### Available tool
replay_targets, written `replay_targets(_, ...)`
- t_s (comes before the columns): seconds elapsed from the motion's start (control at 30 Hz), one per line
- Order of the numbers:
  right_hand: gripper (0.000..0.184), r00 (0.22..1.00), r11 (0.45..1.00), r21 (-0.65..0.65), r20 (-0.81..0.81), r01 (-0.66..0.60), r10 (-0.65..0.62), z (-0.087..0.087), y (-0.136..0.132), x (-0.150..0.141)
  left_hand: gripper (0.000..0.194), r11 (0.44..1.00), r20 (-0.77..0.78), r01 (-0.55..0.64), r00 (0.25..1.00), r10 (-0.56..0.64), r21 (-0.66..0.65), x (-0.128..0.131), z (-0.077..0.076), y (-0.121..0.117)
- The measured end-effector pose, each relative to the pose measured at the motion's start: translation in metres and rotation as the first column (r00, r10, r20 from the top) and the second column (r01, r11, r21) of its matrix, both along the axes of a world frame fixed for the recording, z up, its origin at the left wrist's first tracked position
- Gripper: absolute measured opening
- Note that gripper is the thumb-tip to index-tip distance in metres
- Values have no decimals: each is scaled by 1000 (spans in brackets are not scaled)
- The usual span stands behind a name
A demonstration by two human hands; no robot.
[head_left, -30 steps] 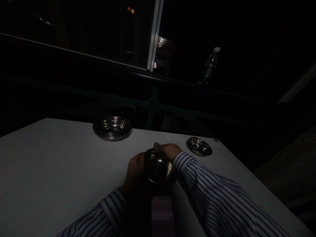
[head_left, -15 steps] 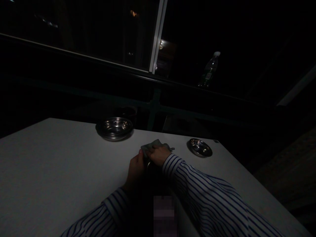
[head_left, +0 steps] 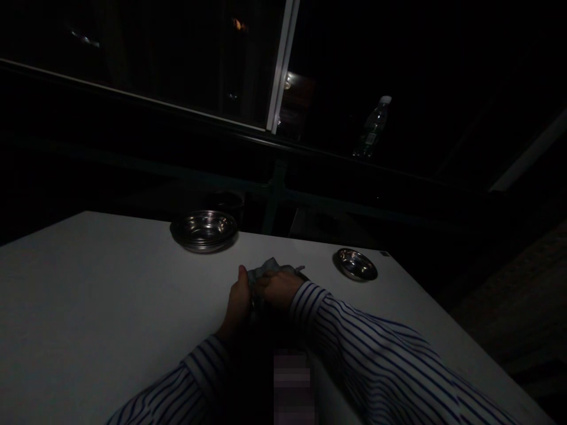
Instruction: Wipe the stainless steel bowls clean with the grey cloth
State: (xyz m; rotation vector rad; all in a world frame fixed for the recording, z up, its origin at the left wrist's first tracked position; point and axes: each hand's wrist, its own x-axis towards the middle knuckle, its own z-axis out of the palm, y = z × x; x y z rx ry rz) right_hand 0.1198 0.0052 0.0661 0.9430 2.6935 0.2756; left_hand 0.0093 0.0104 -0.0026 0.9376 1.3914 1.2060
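My right hand (head_left: 279, 288) is closed on a grey cloth (head_left: 271, 265), pressing it against a metal bowl that is mostly hidden under the hands and in shadow. My left hand (head_left: 238, 301) grips the bowl's left side, thumb pointing up beside the cloth. Off to the left, a stack of shiny metal bowls (head_left: 204, 231) stands near the far table edge. A single small metal bowl (head_left: 355, 264) lies to the right of my right hand, close to the far right corner.
The white table (head_left: 133, 283) extends on both sides of my arms. Beyond its far edge, a plastic bottle (head_left: 372, 128) with a white cap stands on a dark ledge. A window frame (head_left: 281, 71) rises behind. The surroundings are very dark.
My right hand and the cloth have shifted slightly left and down over the bowl. My left hand has moved a little left, its thumb now raised. The other bowls stay put.
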Motion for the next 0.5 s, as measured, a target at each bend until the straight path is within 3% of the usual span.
replay_targets(0.13,25,999,998,-43,19,-34,35,2,-7,3,61,999,124,37,992,-33,-30,0,-4,1)
replay_targets(0.33,27,994,995,-12,39,-97,98,-5,-15,9,57,986,147,169,975,-168,8,-2,2,-1)
replay_targets(0.43,27,998,997,-43,3,-64,64,-7,-20,10,55,978,85,206,975,-207,30,-5,1,-2)
replay_targets(0.5,27,1000,998,-68,-13,-7,6,-8,-22,9,52,969,-40,228,973,-225,99,-7,0,-2)
